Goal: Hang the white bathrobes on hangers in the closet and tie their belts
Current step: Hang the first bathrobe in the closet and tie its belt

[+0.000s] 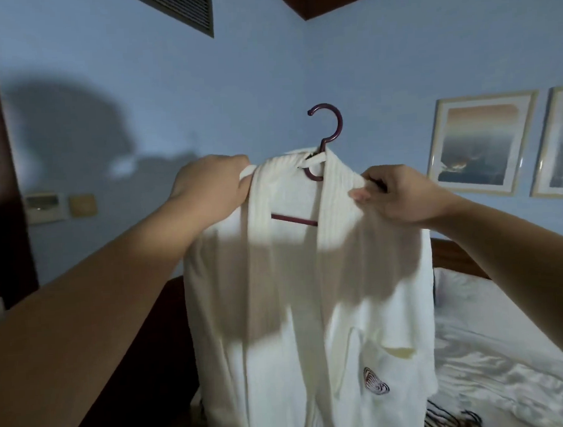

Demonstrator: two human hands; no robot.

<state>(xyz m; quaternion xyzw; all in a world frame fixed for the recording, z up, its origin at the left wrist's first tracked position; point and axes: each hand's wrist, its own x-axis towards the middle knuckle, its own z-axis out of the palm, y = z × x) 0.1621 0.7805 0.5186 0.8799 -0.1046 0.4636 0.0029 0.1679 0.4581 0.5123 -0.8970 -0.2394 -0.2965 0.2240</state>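
Basically mid-hanging: held bathrobe [306, 277] up dead centre on hanger [326, 129], left hand [211, 181] gripping shoulder at 9 o'clock, right hand [393, 194] pinching shoulder at 3. Probably needed carrying to closet next, belt untied.

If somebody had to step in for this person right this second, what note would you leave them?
Left hand: grips the white bathrobe at its left shoulder.
Right hand: fingers pinch the robe's right shoulder.
The robe is draped on the dark purple hanger, held up in the air in front of the bed; the hook is free, on no rail.
Done: robe is on the hanger.
Left: carry it to the closet, which is out of view, hang it and tie the belt. No tied belt shows here. Other robes are not visible.
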